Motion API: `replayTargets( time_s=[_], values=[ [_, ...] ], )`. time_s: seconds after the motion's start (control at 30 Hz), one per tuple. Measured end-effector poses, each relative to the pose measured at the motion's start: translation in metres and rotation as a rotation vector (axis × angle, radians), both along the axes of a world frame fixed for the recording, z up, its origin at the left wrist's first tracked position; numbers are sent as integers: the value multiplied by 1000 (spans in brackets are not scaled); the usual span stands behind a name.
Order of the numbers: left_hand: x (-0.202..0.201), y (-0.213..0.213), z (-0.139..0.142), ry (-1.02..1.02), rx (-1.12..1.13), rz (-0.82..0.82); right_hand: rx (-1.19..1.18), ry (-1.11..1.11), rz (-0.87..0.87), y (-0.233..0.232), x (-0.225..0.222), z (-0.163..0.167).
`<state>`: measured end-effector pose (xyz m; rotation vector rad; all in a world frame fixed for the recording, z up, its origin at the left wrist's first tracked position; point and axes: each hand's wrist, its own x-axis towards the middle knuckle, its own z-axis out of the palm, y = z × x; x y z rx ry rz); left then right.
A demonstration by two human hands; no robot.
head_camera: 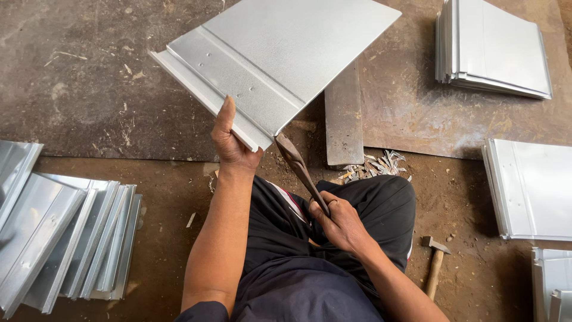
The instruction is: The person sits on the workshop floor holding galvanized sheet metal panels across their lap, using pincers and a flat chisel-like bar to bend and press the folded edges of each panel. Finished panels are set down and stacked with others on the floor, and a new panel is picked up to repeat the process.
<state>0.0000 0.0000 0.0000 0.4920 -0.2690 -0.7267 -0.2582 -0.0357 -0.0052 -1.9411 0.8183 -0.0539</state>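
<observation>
Sheet-metal workshop, floor-level work. Bare dirt floor [179,203], worn brown board [89,77] laid over it. Stacks of folded galvanised panels: left [65,238], top right [494,48], right [530,188]. Flat steel bar [344,119] on floor, pile of metal offcuts [375,165] beside its near end. Wooden-handled hammer [435,265] lying on dirt. Person sits cross-legged on floor among stacks.

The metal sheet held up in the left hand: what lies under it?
Under the metal sheet lie brown floor boards and a flat steel bar, whose far end is covered.
</observation>
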Motion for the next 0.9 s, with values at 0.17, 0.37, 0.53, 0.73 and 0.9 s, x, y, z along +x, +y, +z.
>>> replayTargets(
  time_s=[0.17, 0.37, 0.53, 0.73, 0.9],
  values=[
    [-1, 8, -2, 19, 19, 13, -64, -2, -4, 6, 1, -5],
    [1, 16, -5, -22, 111, 41, -180, -62, 25, 13, -2, -12],
    [-9, 19, -3, 16, 86, 48, -245, -95, -38, 16, 6, -33],
    [-32, 24, 13, 111, -9, 66, -440, -313, -88, 11, 44, -49],
    [-17, 34, 22, 89, -13, 57, -125, -318, 58, 9, 13, -40]
  ],
)
